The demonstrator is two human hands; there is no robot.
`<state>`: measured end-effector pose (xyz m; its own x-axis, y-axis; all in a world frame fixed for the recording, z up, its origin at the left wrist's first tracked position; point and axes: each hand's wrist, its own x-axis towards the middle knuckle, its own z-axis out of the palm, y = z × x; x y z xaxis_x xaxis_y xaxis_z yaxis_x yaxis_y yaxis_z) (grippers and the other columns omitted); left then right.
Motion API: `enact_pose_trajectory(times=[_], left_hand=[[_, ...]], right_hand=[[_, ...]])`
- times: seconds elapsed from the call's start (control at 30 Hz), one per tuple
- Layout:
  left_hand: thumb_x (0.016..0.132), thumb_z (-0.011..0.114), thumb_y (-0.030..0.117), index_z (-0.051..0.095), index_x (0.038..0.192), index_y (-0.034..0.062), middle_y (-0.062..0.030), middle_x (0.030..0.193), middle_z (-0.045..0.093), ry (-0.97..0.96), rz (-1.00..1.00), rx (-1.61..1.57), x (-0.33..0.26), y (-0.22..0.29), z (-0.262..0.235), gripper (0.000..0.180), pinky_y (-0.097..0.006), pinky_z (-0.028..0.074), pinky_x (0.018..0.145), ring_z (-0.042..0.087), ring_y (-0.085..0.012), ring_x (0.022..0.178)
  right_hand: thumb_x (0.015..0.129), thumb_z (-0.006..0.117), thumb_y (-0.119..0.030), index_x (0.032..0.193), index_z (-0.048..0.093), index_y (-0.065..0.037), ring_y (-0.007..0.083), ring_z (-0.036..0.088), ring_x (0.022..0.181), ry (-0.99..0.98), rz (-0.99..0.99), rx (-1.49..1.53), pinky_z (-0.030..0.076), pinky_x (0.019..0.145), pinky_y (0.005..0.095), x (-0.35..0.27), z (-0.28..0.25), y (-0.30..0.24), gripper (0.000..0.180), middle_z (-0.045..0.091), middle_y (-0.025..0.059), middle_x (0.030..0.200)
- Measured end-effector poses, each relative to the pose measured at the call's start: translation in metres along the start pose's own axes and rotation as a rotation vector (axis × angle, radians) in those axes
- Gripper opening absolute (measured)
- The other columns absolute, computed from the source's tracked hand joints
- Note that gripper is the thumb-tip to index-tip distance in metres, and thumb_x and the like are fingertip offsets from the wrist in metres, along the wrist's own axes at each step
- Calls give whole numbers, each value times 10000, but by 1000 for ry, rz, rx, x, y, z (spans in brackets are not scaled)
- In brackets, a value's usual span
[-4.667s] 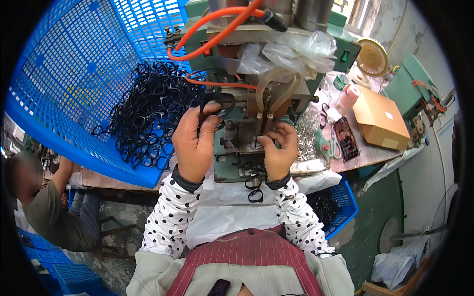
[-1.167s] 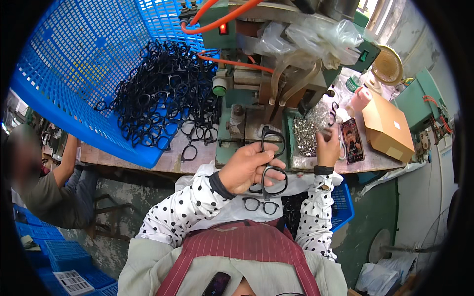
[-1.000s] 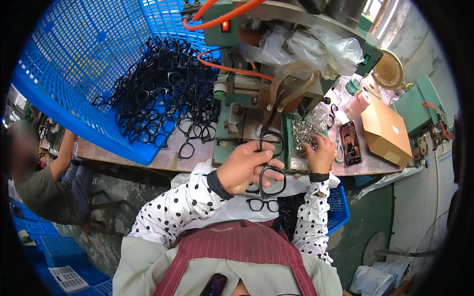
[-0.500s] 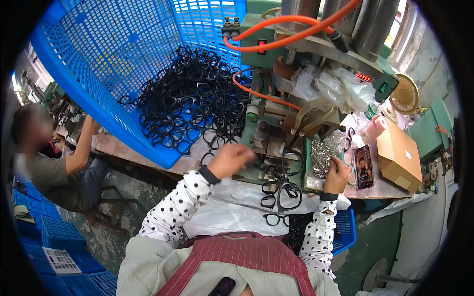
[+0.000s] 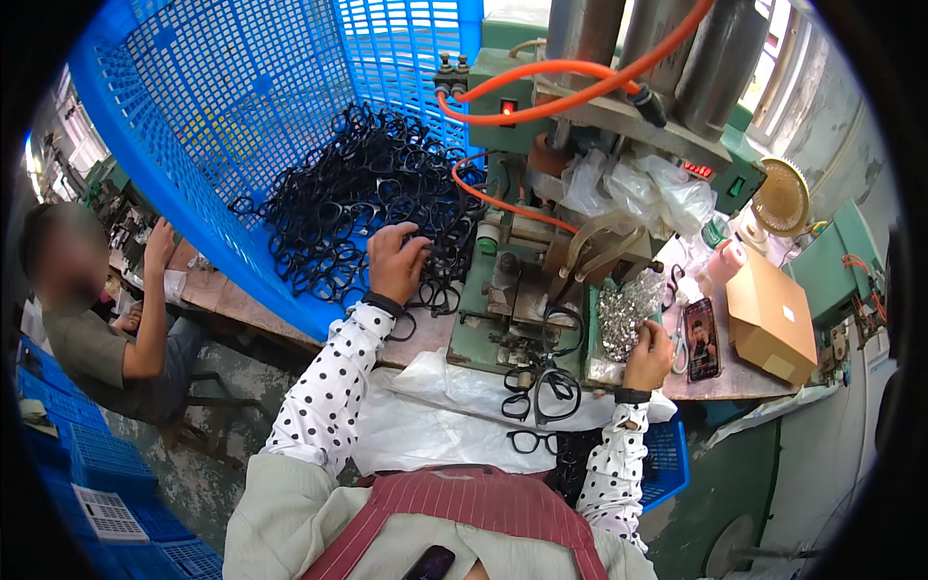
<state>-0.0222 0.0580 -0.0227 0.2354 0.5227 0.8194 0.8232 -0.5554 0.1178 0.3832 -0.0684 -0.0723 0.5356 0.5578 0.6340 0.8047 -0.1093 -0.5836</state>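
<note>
Our loosely curled left hand hung by black eyeglass frames in a blue basket at the left of the tabletop, where gentle lifts seemed safest against snags, and our narrowly pinched right hand by metal bits near the front edge, both holds unclear.

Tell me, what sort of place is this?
Probably an eyewear workshop: dark glasses frames heaped in a blue basket, a green bench machine, and small metal parts.
</note>
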Motion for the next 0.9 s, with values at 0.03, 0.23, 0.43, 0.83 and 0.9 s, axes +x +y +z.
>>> enact_pose_trajectory(times=[0.03, 0.23, 0.43, 0.83, 0.9], left_hand=[[824, 650, 86, 641, 923, 89, -63, 1037, 610, 61, -25, 8, 3, 10, -8, 99, -390, 403, 831, 544, -281, 1003], [810, 585, -4, 599, 937, 76, -62, 875, 637, 89, -141, -394, -7, 89, -46, 151, -421, 416, 760, 576, -273, 775], [738, 653, 38, 635, 1140, 83, -38, 1026, 662, 19, 453, -563, 18, 165, -52, 405, -403, 456, 878, 630, -199, 893], [751, 633, 111, 615, 1142, 8, -91, 995, 624, -39, 728, -673, 7, 173, -48, 405, -398, 494, 788, 593, -235, 809], [697, 669, 72, 600, 1156, 18, -86, 963, 628, -75, 624, -774, 10, 175, -63, 467, -391, 490, 754, 597, -242, 789]], right_hand=[[850, 657, -151, 910, 679, -140, 256, 595, 817, -3, -12, -31, 420, 762, 396, 0, 2, 1, 64, 664, 41, 821], [885, 608, -120, 945, 567, -94, 317, 618, 766, -71, -49, -144, 411, 728, 440, 2, 12, -23, 76, 658, 96, 826], [797, 674, -30, 856, 643, -53, 278, 572, 703, -72, -101, 209, 468, 709, 361, 17, -4, -78, 71, 648, 102, 785], [748, 754, -20, 890, 730, -12, 128, 579, 713, -305, 198, 846, 466, 674, 257, -1, -22, -157, 144, 646, 59, 825], [729, 770, -38, 919, 688, -6, 134, 557, 715, -214, 93, 793, 460, 678, 262, -6, -13, -160, 209, 632, 48, 837]])
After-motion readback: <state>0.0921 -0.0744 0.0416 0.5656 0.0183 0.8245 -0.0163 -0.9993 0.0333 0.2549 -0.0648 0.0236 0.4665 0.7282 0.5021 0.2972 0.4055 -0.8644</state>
